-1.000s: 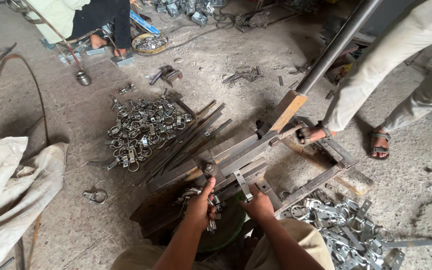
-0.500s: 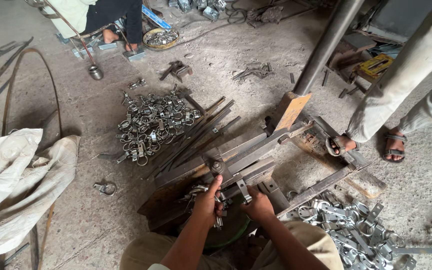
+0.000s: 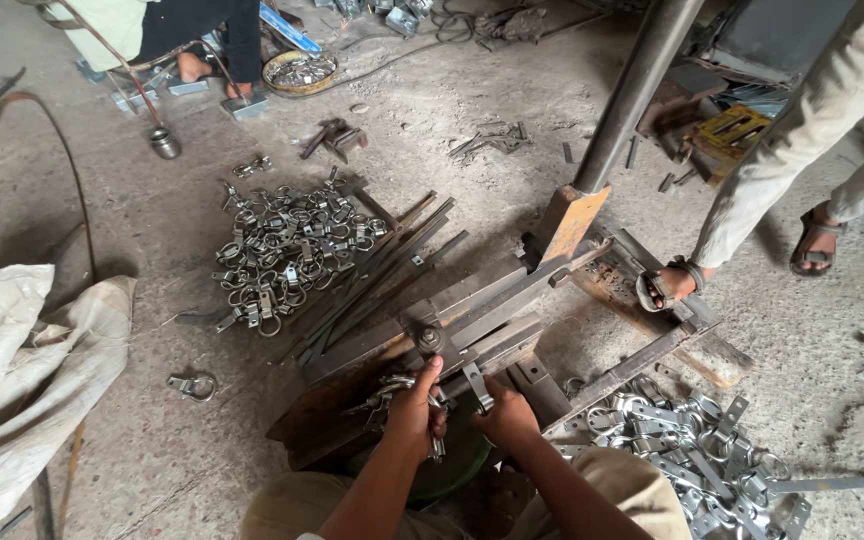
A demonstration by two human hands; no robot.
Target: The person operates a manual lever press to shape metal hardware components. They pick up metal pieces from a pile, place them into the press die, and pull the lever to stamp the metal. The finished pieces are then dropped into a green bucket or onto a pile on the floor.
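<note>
This is a rough metalworking workshop, with the work done at ground level on a dusty, stained concrete floor [image 3: 432, 130]. A steel press jig [image 3: 492, 310] with a long lever pipe [image 3: 642, 80] sits low on the floor. Heaps of stamped metal rings and clamps [image 3: 287, 250] lie beside a bundle of flat steel bars [image 3: 382, 270], with more finished pieces [image 3: 692, 440] piled nearby, scrap scattered about and a white sack [image 3: 22, 370] at the side.

the left hand [image 3: 414, 408] grips a bunch of metal ring clamps [image 3: 392, 392] against the steel press frame [image 3: 472, 320], thumb up near its bolt. the right hand [image 3: 505, 415] closes on a flat metal strip [image 3: 476, 385] just beside it. a pile of ring clamps [image 3: 287, 250] lies on the concrete floor [image 3: 152, 420], touching a bundle of flat bars [image 3: 382, 270]. another person's sandalled foot [image 3: 664, 287] rests on the frame.
</note>
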